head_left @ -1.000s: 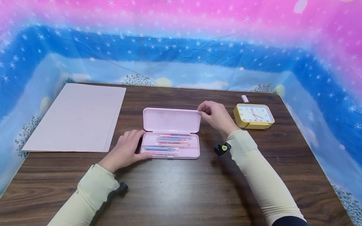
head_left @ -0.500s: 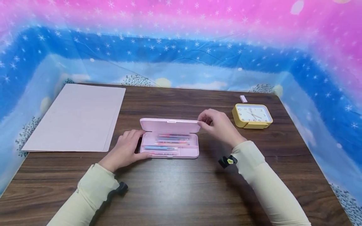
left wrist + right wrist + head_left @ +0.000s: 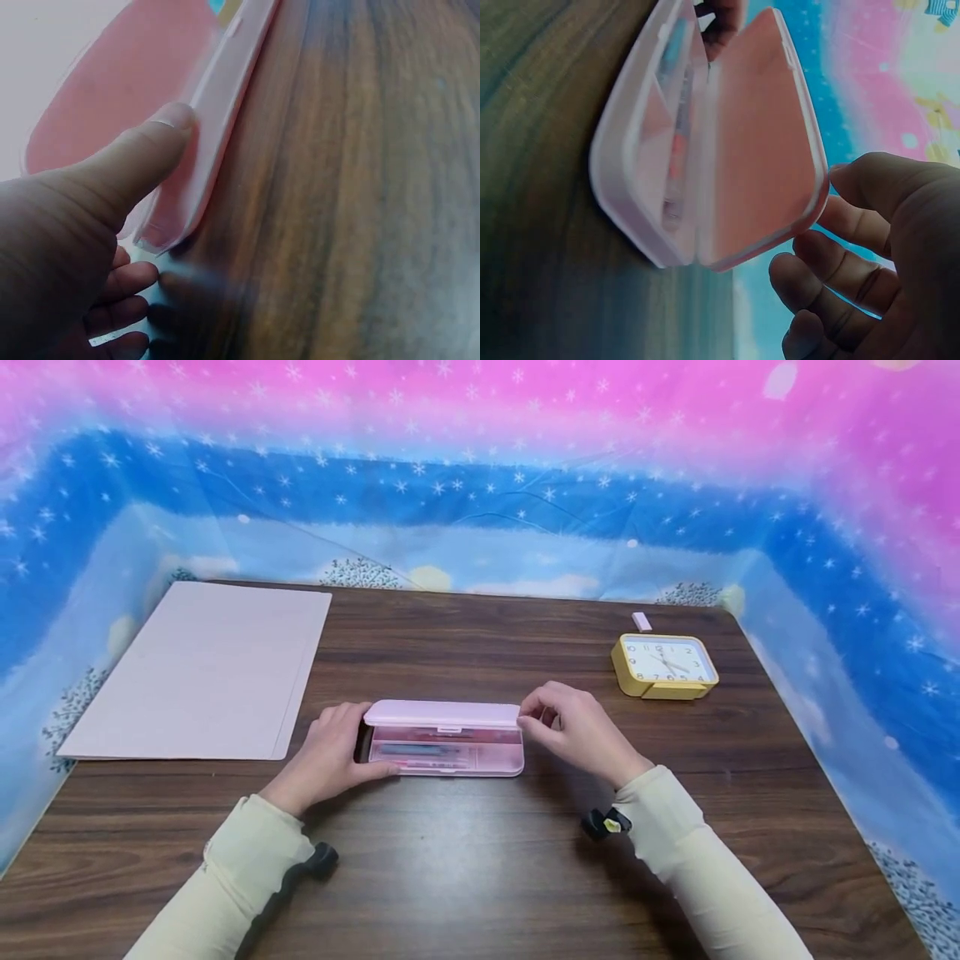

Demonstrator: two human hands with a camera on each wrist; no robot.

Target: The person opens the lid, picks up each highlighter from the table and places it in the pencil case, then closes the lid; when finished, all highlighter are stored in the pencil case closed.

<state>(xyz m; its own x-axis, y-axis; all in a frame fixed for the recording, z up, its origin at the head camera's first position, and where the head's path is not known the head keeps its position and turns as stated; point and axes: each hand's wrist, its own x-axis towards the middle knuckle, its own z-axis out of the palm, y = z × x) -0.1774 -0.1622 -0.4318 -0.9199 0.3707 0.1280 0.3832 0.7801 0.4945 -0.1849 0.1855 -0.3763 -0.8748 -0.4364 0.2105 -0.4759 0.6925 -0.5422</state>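
Note:
A pink pencil case point(image 3: 501, 758) lies on the table, its lid point(image 3: 442, 713) tilted partway down over the tray. Several pens point(image 3: 420, 750) show inside through the gap; the lid hides those at the back. At the case's left end my left hand point(image 3: 330, 760) holds it, thumb on the front wall and fingers toward the back. The left thumb point(image 3: 150, 154) shows against the front rim in the left wrist view. My right hand point(image 3: 577, 727) pinches the lid's right corner between thumb and forefinger; the right wrist view shows the lid's inner face point(image 3: 761, 142) beside that thumb.
A large pale sheet or folder point(image 3: 202, 668) lies at the left of the brown wooden table point(image 3: 450, 877). A yellow alarm clock point(image 3: 664, 667) stands at the right, with a small pale eraser-like block point(image 3: 641, 621) behind it. Patterned cloth point(image 3: 480, 502) surrounds the table's back and sides.
The lid has swung from upright, forward and down over the pens. My right hand has come down and toward me with its corner. My left hand has stayed at the left end.

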